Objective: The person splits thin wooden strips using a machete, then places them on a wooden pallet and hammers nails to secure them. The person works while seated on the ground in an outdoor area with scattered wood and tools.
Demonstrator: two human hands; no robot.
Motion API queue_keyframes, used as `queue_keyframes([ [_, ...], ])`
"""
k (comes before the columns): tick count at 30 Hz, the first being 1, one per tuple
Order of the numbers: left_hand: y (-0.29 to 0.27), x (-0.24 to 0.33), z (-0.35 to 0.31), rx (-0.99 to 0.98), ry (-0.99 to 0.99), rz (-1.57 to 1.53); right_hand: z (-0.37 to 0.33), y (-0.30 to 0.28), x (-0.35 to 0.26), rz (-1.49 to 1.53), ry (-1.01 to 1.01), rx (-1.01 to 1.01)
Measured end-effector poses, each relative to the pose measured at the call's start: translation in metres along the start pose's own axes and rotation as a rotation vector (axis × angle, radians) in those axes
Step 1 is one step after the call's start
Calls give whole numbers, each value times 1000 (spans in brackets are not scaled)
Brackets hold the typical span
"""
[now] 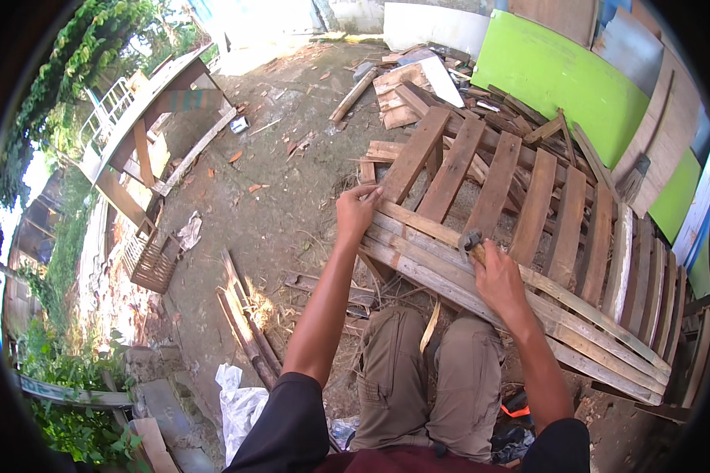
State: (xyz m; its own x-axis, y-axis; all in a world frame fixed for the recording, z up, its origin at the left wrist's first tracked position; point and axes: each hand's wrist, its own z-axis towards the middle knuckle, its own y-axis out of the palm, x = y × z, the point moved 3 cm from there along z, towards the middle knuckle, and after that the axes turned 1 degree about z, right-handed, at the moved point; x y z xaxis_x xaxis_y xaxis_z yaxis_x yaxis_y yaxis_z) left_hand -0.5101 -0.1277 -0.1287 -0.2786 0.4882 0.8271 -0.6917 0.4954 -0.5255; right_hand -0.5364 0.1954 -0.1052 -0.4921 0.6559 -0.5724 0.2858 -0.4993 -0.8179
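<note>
A slatted wooden frame [487, 183], like a pallet or bed base, extends from in front of my knees to the right. Several pale strips [481, 277] lie side by side along its near edge. My left hand [358, 210] is closed at the left end of the uppermost wooden strip [415, 221], fingertips pinched beside the first brown slat [416, 155]. Whether a nail sits between them is too small to tell. My right hand [497, 277] grips a hammer [473, 243] by its handle, its metal head just above the strips, apart from my left hand.
Scrap boards [402, 93] are heaped beyond the frame, before a lime-green panel [564, 83]. A wooden table [154, 110] stands at the far left, near a plastic crate [150, 260]. Loose sticks [244, 319] and a white plastic bag [241, 402] lie left of my legs.
</note>
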Motion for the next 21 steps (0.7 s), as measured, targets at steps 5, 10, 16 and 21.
queue_keyframes([
  [5,10,-9,1,-14,123,43,1,-1,0,20,30,-2],
  [10,5,-20,6,108,243,-53,0,-2,-4,16,-3,30],
  [16,-1,-21,-15,159,198,22,1,-2,-1,18,1,43],
  [21,-5,-15,-17,172,93,11,1,-1,-1,10,8,38],
])
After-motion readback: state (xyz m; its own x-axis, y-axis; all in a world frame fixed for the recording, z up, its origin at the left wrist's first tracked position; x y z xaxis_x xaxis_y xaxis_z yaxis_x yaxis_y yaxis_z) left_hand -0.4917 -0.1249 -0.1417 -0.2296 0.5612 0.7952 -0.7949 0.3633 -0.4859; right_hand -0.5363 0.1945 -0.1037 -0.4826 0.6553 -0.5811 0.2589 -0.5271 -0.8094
